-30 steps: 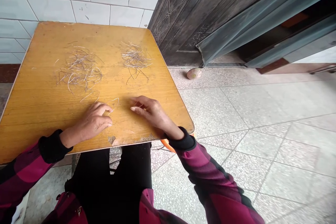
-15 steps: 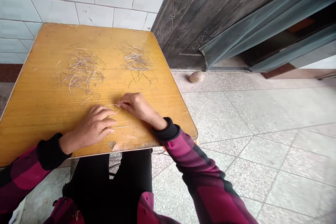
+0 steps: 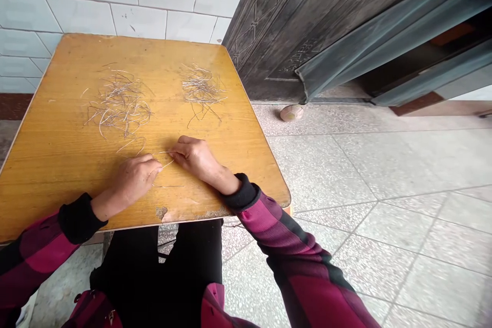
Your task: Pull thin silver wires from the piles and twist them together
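Note:
Over the near part of the wooden table point(image 3: 200, 189), my right hand point(image 3: 198, 161) pinches a thin wire point(image 3: 164, 152) between thumb and fingertips. My left hand point(image 3: 134, 177) is closed just to its left, its fingertips on a strand that runs across to the right hand. Whether both strands between the hands belong to one bent wire, I cannot tell. Another short wire point(image 3: 172, 186) lies on the tabletop below the hands. Beyond my left hand is a loose tangle of wires point(image 3: 123, 105), with a few strays at its near side.
A smaller, neater bundle of wires point(image 3: 202, 87) lies at the table's far right. White wall tiles point(image 3: 142, 20) rise behind the table. To the right are a dark carved door point(image 3: 269, 36), a grey-green curtain point(image 3: 365, 41) and a ball point(image 3: 291, 113) on the floor.
My left hand has closed from spread fingers into a pinch on the strand. The right hand has shifted slightly left, still pinching the wire. The view has turned a little.

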Available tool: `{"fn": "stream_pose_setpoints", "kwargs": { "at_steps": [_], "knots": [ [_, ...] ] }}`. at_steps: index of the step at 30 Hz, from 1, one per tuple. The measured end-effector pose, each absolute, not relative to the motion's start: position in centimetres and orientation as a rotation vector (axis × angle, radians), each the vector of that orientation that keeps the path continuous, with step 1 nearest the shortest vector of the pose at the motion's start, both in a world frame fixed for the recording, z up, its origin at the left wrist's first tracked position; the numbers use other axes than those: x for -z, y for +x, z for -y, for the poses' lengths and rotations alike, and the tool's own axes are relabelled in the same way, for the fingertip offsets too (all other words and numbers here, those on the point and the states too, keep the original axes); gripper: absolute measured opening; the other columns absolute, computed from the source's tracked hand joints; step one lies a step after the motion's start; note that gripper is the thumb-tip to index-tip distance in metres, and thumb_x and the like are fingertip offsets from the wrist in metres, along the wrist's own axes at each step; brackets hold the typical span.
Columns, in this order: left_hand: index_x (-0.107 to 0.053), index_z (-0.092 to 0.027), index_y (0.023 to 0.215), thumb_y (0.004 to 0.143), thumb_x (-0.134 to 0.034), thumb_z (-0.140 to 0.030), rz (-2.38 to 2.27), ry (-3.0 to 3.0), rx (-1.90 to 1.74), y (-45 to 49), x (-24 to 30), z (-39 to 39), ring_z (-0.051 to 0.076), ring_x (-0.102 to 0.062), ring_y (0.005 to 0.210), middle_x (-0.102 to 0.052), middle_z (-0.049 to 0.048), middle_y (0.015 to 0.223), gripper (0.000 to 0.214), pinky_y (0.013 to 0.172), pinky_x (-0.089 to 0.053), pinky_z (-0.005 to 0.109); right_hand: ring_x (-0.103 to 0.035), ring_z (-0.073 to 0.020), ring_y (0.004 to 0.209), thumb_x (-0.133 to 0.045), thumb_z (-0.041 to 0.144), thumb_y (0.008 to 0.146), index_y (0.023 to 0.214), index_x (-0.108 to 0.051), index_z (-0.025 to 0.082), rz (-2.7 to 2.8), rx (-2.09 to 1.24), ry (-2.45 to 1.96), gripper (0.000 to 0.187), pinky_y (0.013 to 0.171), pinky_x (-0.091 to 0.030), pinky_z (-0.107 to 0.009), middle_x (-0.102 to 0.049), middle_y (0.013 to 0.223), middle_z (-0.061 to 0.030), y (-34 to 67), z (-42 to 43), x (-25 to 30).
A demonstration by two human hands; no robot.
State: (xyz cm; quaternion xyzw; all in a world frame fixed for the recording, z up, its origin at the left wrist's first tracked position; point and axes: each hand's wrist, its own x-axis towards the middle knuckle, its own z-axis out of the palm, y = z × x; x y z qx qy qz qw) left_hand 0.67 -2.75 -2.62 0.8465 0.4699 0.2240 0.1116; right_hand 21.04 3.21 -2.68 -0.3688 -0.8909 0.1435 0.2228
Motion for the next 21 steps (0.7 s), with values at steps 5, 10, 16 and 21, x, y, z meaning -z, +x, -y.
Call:
{"fn": "stream_pose_setpoints", "kwargs": {
  "at_steps": [5,10,16,21],
  "knots": [
    [-0.066,-0.017,0.075,0.094,-0.046,-0.018,-1.358,2.49,-0.654,0.9,2.46,2.95,0.016,-0.059,0.07,-0.064,0.0037,0.074,0.028,0.066,-0.044,0.028,-0.049,-0.0115,0.065,-0.052,0.016,0.091,0.079,-0.068,0.015,2.434,-0.371,-1.081,0.02,0.06,-0.031,-0.026,-0.058,0.076,-0.0032,20.82,-3.16,2.4],
    [-0.064,-0.016,0.07,0.093,-0.044,-0.016,-1.342,2.521,-0.61,1.12,2.42,3.03,0.014,-0.055,0.064,-0.06,0.0026,0.069,0.031,0.062,-0.041,0.027,-0.047,-0.0114,0.065,-0.049,0.015,0.091,0.076,-0.068,0.016,2.477,-0.386,-1.077,0.023,0.059,-0.03,-0.026,-0.057,0.076,-0.0028,20.64,-3.24,2.23],
    [-0.068,-0.017,0.08,0.092,-0.052,-0.017,-1.341,2.401,-0.749,1.03,2.75,2.69,0.014,-0.059,0.068,-0.066,0.0023,0.076,0.02,0.064,-0.044,0.027,-0.045,-0.0116,0.064,-0.049,0.016,0.092,0.076,-0.069,0.016,2.502,-0.359,-1.108,0.025,0.059,-0.03,-0.026,-0.055,0.075,-0.0032,21.09,-3.63,2.2],
    [-0.068,-0.015,0.089,0.09,-0.058,-0.015,-1.242,2.326,-0.966,0.3,2.67,2.11,0.014,-0.063,0.077,-0.067,0.0035,0.085,0.01,0.07,-0.05,0.026,-0.049,-0.012,0.066,-0.049,0.015,0.091,0.075,-0.067,0.015,2.488,-0.425,-1.123,0.024,0.062,-0.033,-0.026,-0.057,0.076,-0.0041,21.39,-3.82,2.17]
  ]
}}
